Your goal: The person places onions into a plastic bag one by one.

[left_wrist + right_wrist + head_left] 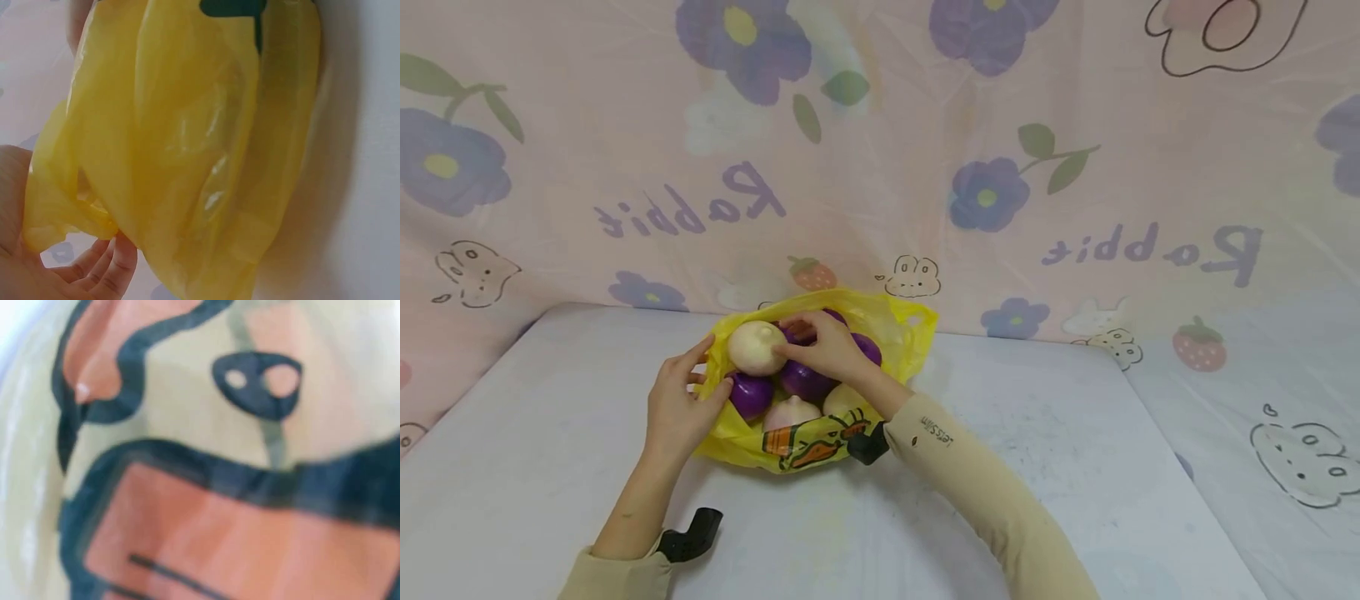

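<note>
A yellow plastic bag (741,446) with a printed cartoon face stands with its mouth spread wide. Inside lie round onions: a white onion (756,348) on top at the left, purple onions (751,395) around it and a pinkish onion (792,412) in front. My left hand (681,400) grips the bag's left rim between thumb and fingers. In the left wrist view the yellow film passes between that hand's (87,265) thumb and fingers. My right hand (827,346) reaches into the bag and pinches the white onion's right side, its fingertips partly hidden.
The bag rests on a white table (1022,450), near its back edge. Behind hangs a pink printed cloth (880,167) with flowers and rabbits. Black wrist devices (692,535) sit on both forearms. The right wrist view holds only the bag's blurred print (250,537).
</note>
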Action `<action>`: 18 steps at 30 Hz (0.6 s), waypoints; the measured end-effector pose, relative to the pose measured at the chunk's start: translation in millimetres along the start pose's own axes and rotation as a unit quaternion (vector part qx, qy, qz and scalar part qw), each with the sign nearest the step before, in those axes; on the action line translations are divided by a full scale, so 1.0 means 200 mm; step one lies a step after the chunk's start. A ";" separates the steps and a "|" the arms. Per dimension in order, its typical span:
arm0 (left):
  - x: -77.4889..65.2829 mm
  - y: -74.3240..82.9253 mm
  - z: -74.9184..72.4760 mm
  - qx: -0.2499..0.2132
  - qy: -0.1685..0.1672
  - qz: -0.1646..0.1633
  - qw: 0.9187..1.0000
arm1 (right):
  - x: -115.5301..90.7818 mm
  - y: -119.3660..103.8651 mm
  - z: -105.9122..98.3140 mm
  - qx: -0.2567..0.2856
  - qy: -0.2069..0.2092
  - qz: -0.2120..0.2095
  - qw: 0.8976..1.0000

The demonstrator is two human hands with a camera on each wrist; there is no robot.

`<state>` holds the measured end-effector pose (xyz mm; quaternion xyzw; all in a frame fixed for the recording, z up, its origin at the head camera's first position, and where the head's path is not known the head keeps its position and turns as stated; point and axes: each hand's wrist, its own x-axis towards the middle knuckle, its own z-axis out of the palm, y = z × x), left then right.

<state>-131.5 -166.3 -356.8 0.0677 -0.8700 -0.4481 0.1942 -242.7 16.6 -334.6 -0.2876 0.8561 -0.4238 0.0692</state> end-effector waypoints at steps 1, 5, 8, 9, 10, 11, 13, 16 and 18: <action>0.00 0.00 0.00 0.005 0.003 0.009 1.000 | -0.01 0.00 -0.01 0.004 0.001 0.004 1.000; 0.00 -0.01 0.00 0.013 0.018 0.030 0.999 | -0.03 0.02 -0.05 0.029 0.013 0.018 0.999; 0.00 -0.01 0.00 0.012 0.026 0.030 0.999 | -0.06 0.02 -0.09 0.048 0.033 0.025 0.998; 0.00 -0.01 0.00 0.010 0.026 0.029 0.999 | -0.07 0.02 -0.11 0.053 0.042 0.027 0.997; 0.00 -0.01 0.00 0.009 0.028 0.027 0.999 | -0.07 0.02 -0.12 0.057 0.050 0.027 0.997; 0.00 -0.01 0.00 0.008 0.029 0.024 0.999 | -0.08 0.02 -0.14 0.059 0.060 0.026 0.996; -0.01 -0.01 0.00 0.003 0.033 0.017 0.999 | -0.10 0.03 -0.17 0.060 0.073 0.023 0.995; -0.01 -0.01 0.00 0.001 0.046 0.015 0.999 | -0.12 0.04 -0.21 0.065 0.078 0.025 0.995; -0.01 -0.01 0.01 -0.005 0.055 0.023 0.998 | -0.14 0.05 -0.23 0.069 0.082 0.033 0.994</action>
